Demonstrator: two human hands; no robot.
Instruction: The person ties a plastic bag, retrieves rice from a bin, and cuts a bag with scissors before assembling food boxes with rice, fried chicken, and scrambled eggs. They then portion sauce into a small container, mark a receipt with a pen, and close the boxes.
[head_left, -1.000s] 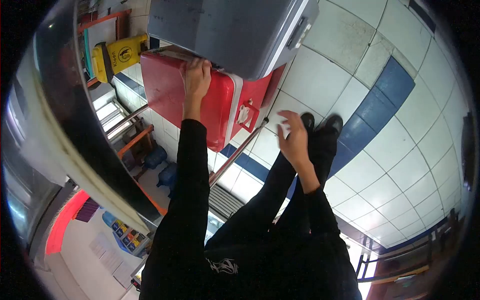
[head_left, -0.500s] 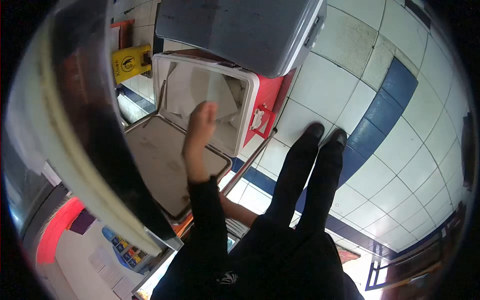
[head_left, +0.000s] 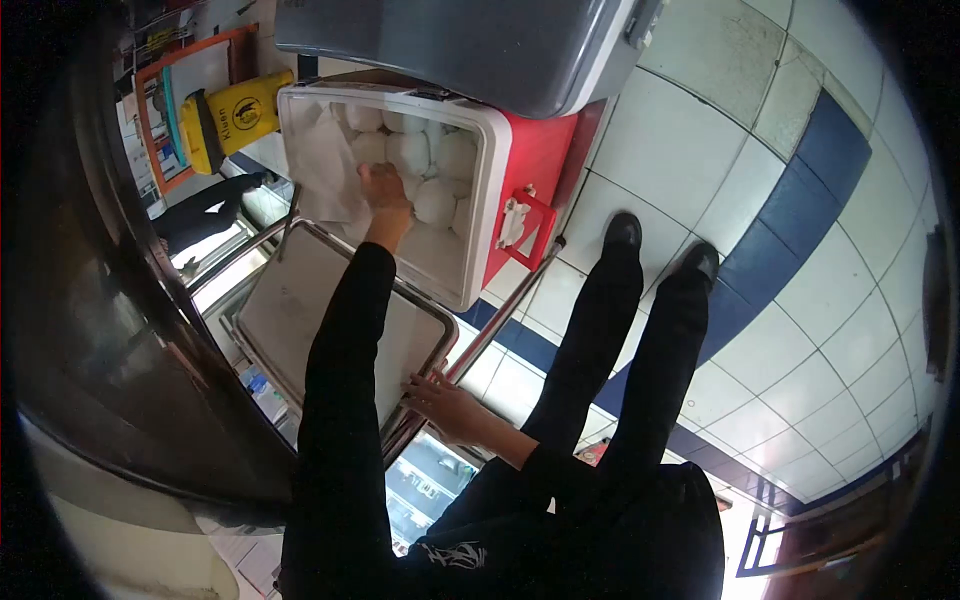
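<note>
My left hand (head_left: pixel 385 195) reaches into a red and white cooler box (head_left: pixel 545 150), fingers closed at the edge of a white sheet (head_left: pixel 325 165) folded toward the box's left side. Beside that hand, several white rounded lumps (head_left: pixel 435 203) lie packed in the box. A pale lid-like panel (head_left: pixel 295 300) with a dark edge hangs against the near side of the cooler, partly covered by my left sleeve. My right hand (head_left: pixel 445 402) rests with fingers spread on the panel's near corner.
A dark grey cooler (head_left: pixel 450 50) stands just beyond the red one. Along the near side runs a metal rail (head_left: pixel 500 320). A yellow floor sign (head_left: pixel 240 115) and another person's dark sleeve (head_left: pixel 215 205) appear at left. White and blue tiles (head_left: pixel 650 150) cover the floor.
My left hand has gone down into the cooler, and the white sheet has shifted left, uncovering the white lumps. My right hand has come out from behind the left arm onto the panel.
</note>
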